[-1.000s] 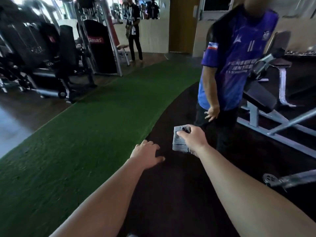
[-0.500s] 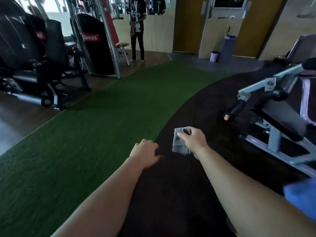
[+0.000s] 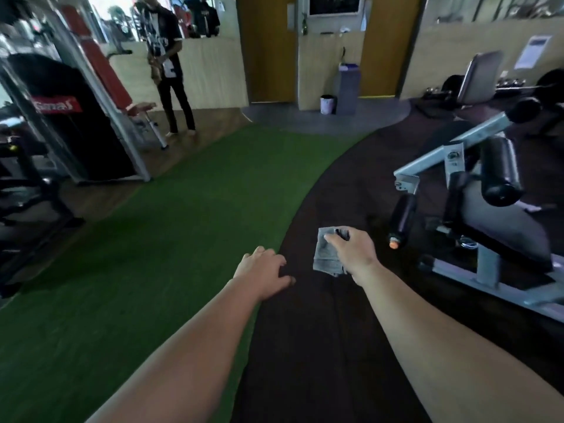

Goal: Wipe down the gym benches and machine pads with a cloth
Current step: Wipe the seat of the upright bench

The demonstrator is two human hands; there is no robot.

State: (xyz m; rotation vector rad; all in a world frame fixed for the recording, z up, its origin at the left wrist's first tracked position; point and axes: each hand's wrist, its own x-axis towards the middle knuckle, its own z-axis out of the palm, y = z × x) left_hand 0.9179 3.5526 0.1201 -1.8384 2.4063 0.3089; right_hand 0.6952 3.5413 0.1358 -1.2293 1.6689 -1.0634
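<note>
Grey cloth [image 3: 325, 257], folded small, is pinched in the right hand [image 3: 354, 250]. Thumb and fingers curl round its upper edge and the lower part hangs free. It is held out over the dark rubber floor [image 3: 320, 346], near the machine on the right, touching no pad. Left hand [image 3: 262, 271] is empty, palm down, fingers relaxed and spread, over the seam between the green turf [image 3: 152, 254] and the rubber.

Targets on the right:
- slim roller [image 3: 403, 218] with an orange end cap, closest to the cloth
- thick roller pad [image 3: 500, 172] on the grey steel frame [image 3: 433, 160]
- long seat pad [image 3: 506, 221] beneath it

Judgement: the step in hand is the approach, with no wiping begun on this machine.
- Spread the cloth flatter across the palm so a broad face meets the vinyl, not a bunched edge.
- Take the slim roller first, wrapping the cloth round it.
- Then do the thick roller, then the seat pad in long overlapping strokes.
- The rollers probably spin, so the free left hand could steady them.
- Mind the frame's bracket corner near the slim roller, a likely snag.

A person [image 3: 171, 71] stands far off by the left machines, well apart.
</note>
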